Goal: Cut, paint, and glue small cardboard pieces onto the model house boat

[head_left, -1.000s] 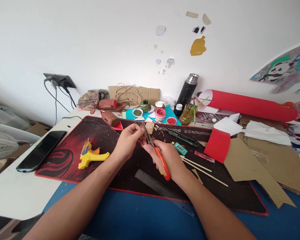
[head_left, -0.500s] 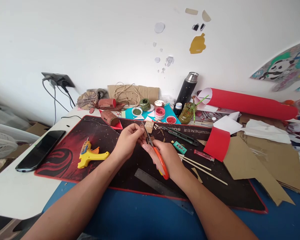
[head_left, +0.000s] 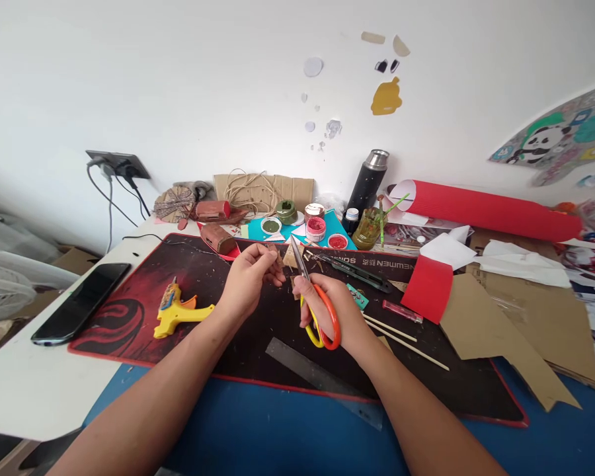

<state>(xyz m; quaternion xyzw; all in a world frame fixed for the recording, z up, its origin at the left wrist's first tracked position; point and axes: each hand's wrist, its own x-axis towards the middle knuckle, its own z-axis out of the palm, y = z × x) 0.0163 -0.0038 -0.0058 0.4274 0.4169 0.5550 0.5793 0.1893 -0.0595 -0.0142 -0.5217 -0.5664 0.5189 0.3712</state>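
My right hand (head_left: 326, 305) is wrapped round the handles of a pair of scissors (head_left: 330, 325), one loop orange and one yellow. The blades point up and away from me, over the dark desk mat (head_left: 218, 344). To their left my left hand (head_left: 252, 274) pinches a small brown piece (head_left: 279, 259) that looks like cardboard; its full shape is hidden by the fingers. The blades stand apart from that piece. Beyond the hands lies a scrap of printed cardboard (head_left: 293, 256). A green utility knife (head_left: 359, 272) rests past my right hand.
A yellow glue gun (head_left: 176, 311) and a phone (head_left: 82, 301) lie to the left. A clear ruler (head_left: 317, 377) crosses the mat's front edge. Wooden sticks (head_left: 411, 344), red card (head_left: 429, 289) and cardboard (head_left: 480, 324) are on the right. Open paint pots (head_left: 316, 229) stand at the back.
The scissors have drawn away from my left hand to the right, and their handles now show more fully. My left hand still pinches the small piece. The view has tipped slightly upward.
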